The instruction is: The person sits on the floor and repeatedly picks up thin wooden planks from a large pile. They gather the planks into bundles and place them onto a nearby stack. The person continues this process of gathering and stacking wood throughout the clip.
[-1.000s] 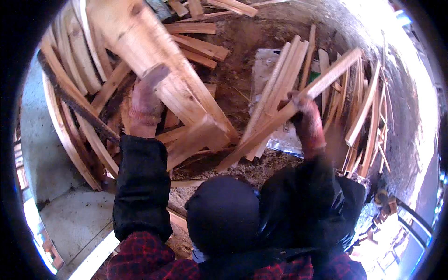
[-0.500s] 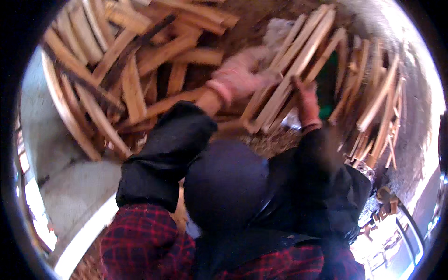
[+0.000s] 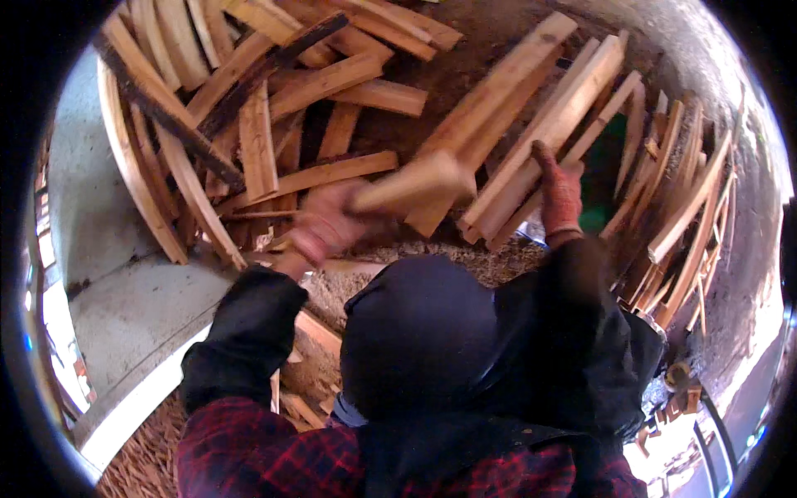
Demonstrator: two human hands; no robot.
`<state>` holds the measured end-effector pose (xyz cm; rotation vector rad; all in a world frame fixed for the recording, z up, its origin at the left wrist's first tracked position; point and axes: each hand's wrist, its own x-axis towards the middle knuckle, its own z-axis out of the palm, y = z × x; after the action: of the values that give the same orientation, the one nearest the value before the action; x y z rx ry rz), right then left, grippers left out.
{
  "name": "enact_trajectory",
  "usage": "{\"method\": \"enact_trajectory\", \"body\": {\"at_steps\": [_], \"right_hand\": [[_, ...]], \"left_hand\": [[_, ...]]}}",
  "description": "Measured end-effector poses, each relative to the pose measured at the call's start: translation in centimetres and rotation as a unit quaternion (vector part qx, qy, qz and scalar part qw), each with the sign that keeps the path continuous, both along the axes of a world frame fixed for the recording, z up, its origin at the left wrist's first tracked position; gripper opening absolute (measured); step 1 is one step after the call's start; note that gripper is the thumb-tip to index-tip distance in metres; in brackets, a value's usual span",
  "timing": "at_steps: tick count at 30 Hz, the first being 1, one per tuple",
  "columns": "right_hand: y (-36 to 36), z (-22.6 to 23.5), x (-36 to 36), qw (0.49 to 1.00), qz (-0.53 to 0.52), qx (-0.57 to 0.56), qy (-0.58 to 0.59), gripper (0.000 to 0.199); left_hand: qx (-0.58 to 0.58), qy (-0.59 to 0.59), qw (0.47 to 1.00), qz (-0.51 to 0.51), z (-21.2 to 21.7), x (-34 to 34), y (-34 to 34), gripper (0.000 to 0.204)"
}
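Observation:
My left hand [image 3: 325, 222], in a pinkish work glove and smeared by motion, is closed around the near end of a short pale wooden piece [image 3: 415, 184]. Its far end is blurred over a broad board [image 3: 506, 87]. Farther right, my right hand [image 3: 563, 199], in an orange-red glove with dark fingertips, grips the right side of a few long wooden strips [image 3: 556, 124] lying together at a slant. One finger rests against their upper edge; the other fingers are partly hidden by the wood.
Jumbled split wood [image 3: 257, 137] fills the upper left beside a grey panel [image 3: 133, 307]. Several thin slats [image 3: 689, 191] lean along a rough grey wall [image 3: 747, 216] at right. A green thing [image 3: 599, 178] shows behind the strips. Wood chips [image 3: 137, 452] cover the lower-left ground.
My left hand has moved left and nearer, away from the strips, and now holds the pale wooden piece. The broad board lies uncovered beside the strips. My right hand stays at the strips.

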<state>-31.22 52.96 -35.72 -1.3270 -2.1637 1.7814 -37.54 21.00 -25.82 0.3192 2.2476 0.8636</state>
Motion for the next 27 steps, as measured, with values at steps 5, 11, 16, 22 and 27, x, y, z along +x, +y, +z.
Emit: {"method": "enact_trajectory", "body": {"at_steps": [5,11,16,22,27], "right_hand": [[-2.4,-3.1,-0.3,0.991,0.045,0.115,-0.052,0.107],[2.0,-8.3,1.5,0.973,0.007,0.228,-0.023,0.094],[-2.5,-3.4,-0.7,0.998,0.026,0.035,0.039,0.116],[2.4,-7.7,1.1,0.996,0.069,0.06,0.013,0.105],[-0.5,-4.5,0.3,0.988,-0.011,0.154,-0.009,0.083]], "left_hand": [[-0.202,0.052,0.96,-0.186,4.8,-4.2,4.2,0.049],[0.086,0.263,0.951,-0.136,10.2,-4.9,9.0,0.056],[0.012,0.225,0.964,-0.141,12.2,-12.5,18.4,0.063],[0.036,0.285,0.947,-0.142,0.4,-12.2,14.2,0.087],[-0.234,0.325,0.914,-0.058,-5.6,-15.6,-0.6,0.076]]}}
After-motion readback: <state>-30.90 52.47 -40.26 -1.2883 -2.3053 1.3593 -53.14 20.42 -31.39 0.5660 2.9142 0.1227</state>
